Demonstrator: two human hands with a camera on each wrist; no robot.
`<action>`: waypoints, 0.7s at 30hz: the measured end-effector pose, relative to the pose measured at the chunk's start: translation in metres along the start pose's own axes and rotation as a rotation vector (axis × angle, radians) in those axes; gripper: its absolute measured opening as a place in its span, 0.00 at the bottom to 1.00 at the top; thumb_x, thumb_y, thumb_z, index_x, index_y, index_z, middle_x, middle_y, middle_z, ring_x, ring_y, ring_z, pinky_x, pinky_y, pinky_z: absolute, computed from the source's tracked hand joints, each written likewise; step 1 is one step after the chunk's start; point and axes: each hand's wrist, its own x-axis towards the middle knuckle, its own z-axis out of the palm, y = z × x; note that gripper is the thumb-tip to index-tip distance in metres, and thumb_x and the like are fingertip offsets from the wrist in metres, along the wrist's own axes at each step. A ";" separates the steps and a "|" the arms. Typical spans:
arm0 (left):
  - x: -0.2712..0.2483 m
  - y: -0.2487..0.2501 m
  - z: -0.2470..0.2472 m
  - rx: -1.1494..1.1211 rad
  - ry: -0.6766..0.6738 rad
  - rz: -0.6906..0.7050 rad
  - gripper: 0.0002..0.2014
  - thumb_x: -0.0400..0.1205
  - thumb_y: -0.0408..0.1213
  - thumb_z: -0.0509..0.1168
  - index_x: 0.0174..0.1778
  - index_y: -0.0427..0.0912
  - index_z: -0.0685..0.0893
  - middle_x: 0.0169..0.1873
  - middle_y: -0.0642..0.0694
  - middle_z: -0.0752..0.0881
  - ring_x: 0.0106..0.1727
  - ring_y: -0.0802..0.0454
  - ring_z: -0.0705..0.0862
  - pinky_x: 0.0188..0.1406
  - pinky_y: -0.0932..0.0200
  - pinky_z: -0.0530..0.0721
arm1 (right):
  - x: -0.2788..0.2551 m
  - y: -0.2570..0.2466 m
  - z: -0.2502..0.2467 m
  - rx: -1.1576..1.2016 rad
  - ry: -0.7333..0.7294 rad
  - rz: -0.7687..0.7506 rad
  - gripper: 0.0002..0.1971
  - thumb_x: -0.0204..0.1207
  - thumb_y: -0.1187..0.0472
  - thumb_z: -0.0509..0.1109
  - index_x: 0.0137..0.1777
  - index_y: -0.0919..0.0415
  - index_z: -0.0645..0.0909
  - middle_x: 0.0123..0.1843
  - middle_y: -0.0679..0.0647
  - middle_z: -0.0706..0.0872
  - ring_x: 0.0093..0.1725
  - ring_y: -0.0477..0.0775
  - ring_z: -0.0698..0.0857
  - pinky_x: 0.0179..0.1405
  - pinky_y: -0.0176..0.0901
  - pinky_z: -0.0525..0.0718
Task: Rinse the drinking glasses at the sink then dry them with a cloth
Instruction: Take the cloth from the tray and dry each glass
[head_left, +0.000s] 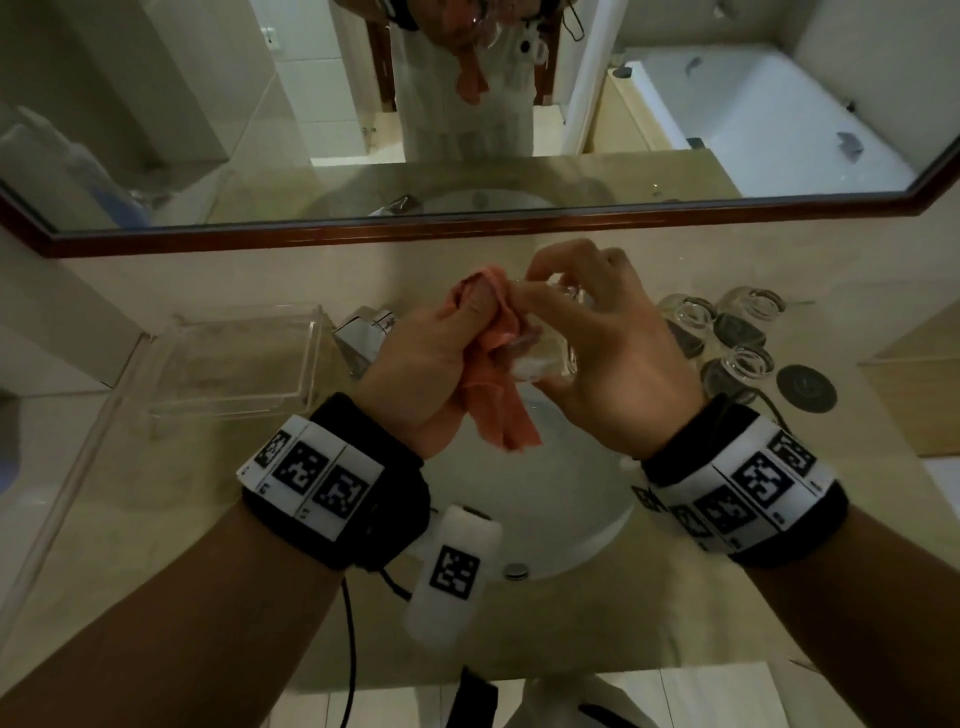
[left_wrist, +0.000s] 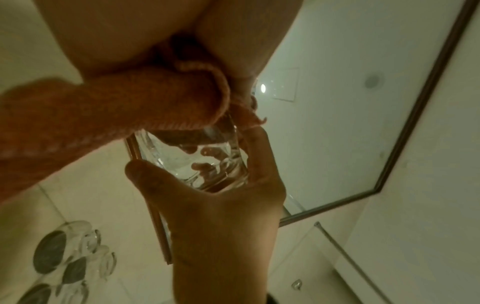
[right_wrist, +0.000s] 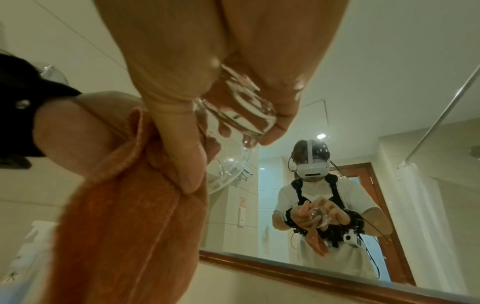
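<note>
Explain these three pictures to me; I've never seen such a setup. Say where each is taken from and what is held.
No machine: a person at a bathroom sink wears cameras. One picture looks down from the head; the others look along each wrist, from the patterned bands. The left hand grips an orange cloth against the open end of a glass that the right hand holds above the sink. More glasses stand on the counter at the right; a clear tray lies at the left.

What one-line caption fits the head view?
Over the sink, left hand holds a cloth to the glass in the right hand.
</note>
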 end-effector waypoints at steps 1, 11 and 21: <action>0.001 0.000 -0.002 0.001 0.006 -0.003 0.21 0.77 0.48 0.68 0.56 0.33 0.85 0.54 0.32 0.89 0.52 0.43 0.89 0.56 0.43 0.86 | 0.000 -0.002 -0.002 0.049 -0.010 0.011 0.25 0.71 0.57 0.82 0.67 0.59 0.83 0.64 0.59 0.80 0.58 0.62 0.78 0.45 0.55 0.83; -0.003 -0.002 -0.008 0.046 0.064 0.024 0.12 0.78 0.41 0.71 0.48 0.34 0.86 0.34 0.45 0.89 0.30 0.49 0.87 0.24 0.59 0.85 | 0.009 -0.003 -0.018 0.439 -0.234 0.597 0.33 0.73 0.27 0.59 0.57 0.59 0.76 0.32 0.49 0.87 0.21 0.42 0.84 0.25 0.41 0.81; -0.006 0.000 -0.020 0.028 -0.084 -0.110 0.21 0.73 0.43 0.75 0.56 0.31 0.88 0.55 0.30 0.87 0.44 0.40 0.89 0.41 0.46 0.88 | 0.001 0.000 -0.015 0.437 -0.176 0.216 0.26 0.60 0.57 0.83 0.60 0.50 0.81 0.61 0.47 0.83 0.58 0.49 0.86 0.52 0.56 0.89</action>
